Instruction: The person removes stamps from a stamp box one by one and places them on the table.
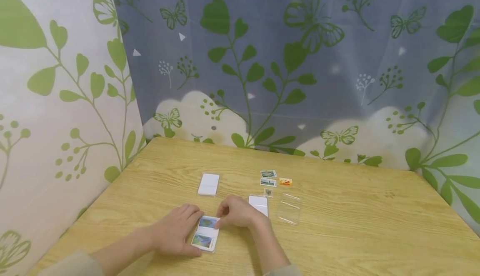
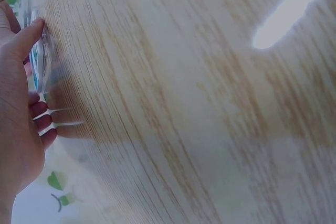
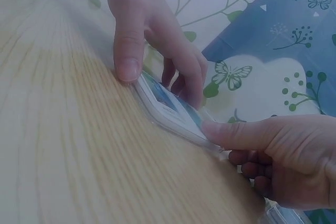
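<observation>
A clear plastic case with a white card (image 1: 211, 232) lies on the table and bears two picture stamps, an upper blue-green stamp (image 1: 207, 222) and a lower landscape stamp (image 1: 203, 240). My left hand (image 1: 177, 229) holds the case from the left, thumb at its near edge and fingers by its far left corner. At the upper right edge, my right hand (image 1: 238, 212) pinches the end of the upper stamp between thumb and curled fingers. The right wrist view shows the right thumb (image 3: 231, 134) flat over that end of the case; the index fingertip is hidden behind it.
Behind the right hand stands out a second case with white card (image 1: 258, 204), partly covered. Another white-card case (image 1: 208, 184) lies farther left. A clear cover (image 1: 289, 209) is at the right, with several loose stamps (image 1: 268, 182) beyond. Patterned cloth (image 1: 262, 80) borders the table (image 1: 356, 226).
</observation>
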### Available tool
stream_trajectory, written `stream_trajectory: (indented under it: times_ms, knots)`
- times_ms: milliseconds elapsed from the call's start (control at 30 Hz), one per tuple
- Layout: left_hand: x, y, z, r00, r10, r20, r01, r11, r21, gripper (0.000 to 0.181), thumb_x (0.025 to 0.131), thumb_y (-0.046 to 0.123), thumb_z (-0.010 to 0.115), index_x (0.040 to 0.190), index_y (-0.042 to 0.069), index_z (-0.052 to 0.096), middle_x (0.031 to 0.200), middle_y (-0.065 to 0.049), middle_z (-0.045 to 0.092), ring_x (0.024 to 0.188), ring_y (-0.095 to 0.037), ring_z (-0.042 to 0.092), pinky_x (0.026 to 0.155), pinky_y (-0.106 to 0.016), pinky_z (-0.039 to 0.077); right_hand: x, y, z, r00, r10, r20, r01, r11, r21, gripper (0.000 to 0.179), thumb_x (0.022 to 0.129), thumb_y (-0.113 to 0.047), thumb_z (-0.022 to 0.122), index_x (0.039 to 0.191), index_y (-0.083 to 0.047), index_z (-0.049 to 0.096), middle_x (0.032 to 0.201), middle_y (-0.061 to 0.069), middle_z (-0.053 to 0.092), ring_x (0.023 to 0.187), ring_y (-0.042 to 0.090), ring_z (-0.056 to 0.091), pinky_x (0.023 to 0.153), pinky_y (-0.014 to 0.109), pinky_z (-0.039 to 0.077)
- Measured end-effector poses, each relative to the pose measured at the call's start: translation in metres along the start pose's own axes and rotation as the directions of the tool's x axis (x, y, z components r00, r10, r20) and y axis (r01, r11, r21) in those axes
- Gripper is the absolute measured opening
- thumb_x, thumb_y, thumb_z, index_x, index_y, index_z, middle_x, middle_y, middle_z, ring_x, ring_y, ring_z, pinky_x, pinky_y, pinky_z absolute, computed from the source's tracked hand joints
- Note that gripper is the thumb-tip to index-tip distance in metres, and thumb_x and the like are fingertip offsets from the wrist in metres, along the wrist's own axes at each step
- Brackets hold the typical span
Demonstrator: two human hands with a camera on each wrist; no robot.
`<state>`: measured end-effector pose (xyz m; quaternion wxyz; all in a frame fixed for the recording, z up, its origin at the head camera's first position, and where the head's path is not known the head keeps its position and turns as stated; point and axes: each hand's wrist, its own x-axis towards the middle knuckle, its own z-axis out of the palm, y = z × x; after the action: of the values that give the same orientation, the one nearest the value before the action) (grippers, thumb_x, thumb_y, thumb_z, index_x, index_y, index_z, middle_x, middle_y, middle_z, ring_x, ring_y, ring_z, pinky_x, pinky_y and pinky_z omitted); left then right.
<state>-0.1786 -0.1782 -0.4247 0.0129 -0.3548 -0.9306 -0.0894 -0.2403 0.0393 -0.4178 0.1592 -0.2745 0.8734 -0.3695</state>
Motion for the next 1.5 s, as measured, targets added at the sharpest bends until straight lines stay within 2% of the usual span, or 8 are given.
stream_trajectory:
  times_ms: [200,700,900,1000,1200,1300,1400,1500]
  knots:
    - [0.001,-0.001,0.0,1.0,0.0,-0.01,0.001,1.0,0.017,0.089,0.078,0.069,0.051,0.129,-0.004,0.045,0.124,-0.01,0.046,0.112,-0.024,0.043,0.094,-0.046,0.041,0.0,0.001,0.0,1.0,-0.005,-0.014,0.005,0.999,0.035,0.017,0.069,-0.018,0.08,0.078,-0.014,0.066,0.082,-0.005,0.057,0.077,0.013,0.051,0.068,0.027,0.045]
    - [0.002,0.0,-0.001,1.0,-0.019,-0.017,0.019,1.0,-0.001,0.09,0.073,0.07,0.055,0.126,-0.002,0.048,0.121,-0.007,0.047,0.11,-0.021,0.044,0.095,-0.044,0.04,-0.002,-0.001,0.001,1.0,-0.001,-0.029,0.002,1.0,0.032,0.016,0.071,-0.017,0.079,0.076,-0.014,0.064,0.076,-0.004,0.057,0.072,0.012,0.05,0.064,0.026,0.045]
    - [0.002,-0.001,0.0,0.999,-0.023,-0.022,0.023,1.0,-0.014,0.09,0.073,0.07,0.055,0.127,-0.002,0.047,0.121,-0.007,0.047,0.11,-0.021,0.043,0.096,-0.044,0.039,-0.002,0.002,-0.001,0.999,-0.012,-0.048,0.014,0.999,0.039,0.01,0.077,-0.017,0.073,0.075,-0.015,0.064,0.077,-0.006,0.059,0.075,0.012,0.052,0.07,0.029,0.045]
    - [0.002,-0.001,0.0,0.999,-0.021,-0.024,0.021,1.0,-0.004,0.092,0.073,0.071,0.054,0.128,-0.003,0.046,0.121,-0.008,0.047,0.11,-0.022,0.043,0.096,-0.044,0.039,-0.003,0.005,-0.006,0.999,-0.025,-0.045,0.028,0.996,0.082,0.006,0.081,-0.015,0.069,0.076,-0.014,0.065,0.078,-0.006,0.061,0.077,0.012,0.051,0.071,0.03,0.043]
    - [0.003,-0.003,0.001,0.999,0.01,-0.045,-0.009,0.999,0.032,0.092,0.074,0.072,0.052,0.127,-0.003,0.048,0.12,-0.008,0.049,0.108,-0.021,0.045,0.094,-0.043,0.041,-0.005,0.008,-0.019,0.999,-0.032,-0.005,0.032,0.981,0.192,0.009,0.088,-0.013,0.06,0.082,-0.009,0.064,0.08,-0.002,0.055,0.066,0.013,0.043,0.058,0.026,0.038]
    - [0.003,-0.003,0.0,0.998,0.027,-0.052,-0.024,0.999,0.042,0.09,0.074,0.073,0.051,0.125,-0.001,0.049,0.119,-0.007,0.049,0.107,-0.021,0.045,0.093,-0.043,0.041,-0.005,0.01,-0.024,0.998,-0.058,-0.011,0.06,0.981,0.184,0.01,0.09,-0.015,0.058,0.086,-0.008,0.063,0.081,-0.001,0.056,0.068,0.012,0.044,0.061,0.026,0.04]
    - [0.004,-0.003,0.0,0.999,0.027,-0.043,-0.024,0.998,0.064,0.09,0.074,0.074,0.05,0.124,0.0,0.049,0.118,-0.007,0.049,0.107,-0.022,0.045,0.093,-0.044,0.04,-0.004,0.012,-0.03,0.995,-0.083,-0.049,0.09,0.978,0.186,0.011,0.091,-0.016,0.058,0.088,-0.007,0.063,0.084,0.0,0.058,0.079,0.014,0.049,0.071,0.029,0.043]
    - [0.005,-0.002,0.0,0.999,0.021,-0.03,-0.019,0.996,0.091,0.091,0.074,0.076,0.047,0.124,0.001,0.049,0.118,-0.007,0.049,0.107,-0.023,0.044,0.093,-0.045,0.039,-0.001,0.014,-0.035,0.993,-0.065,-0.101,0.086,0.972,0.218,0.013,0.091,-0.016,0.058,0.09,-0.005,0.063,0.086,0.001,0.059,0.082,0.016,0.05,0.074,0.032,0.044]
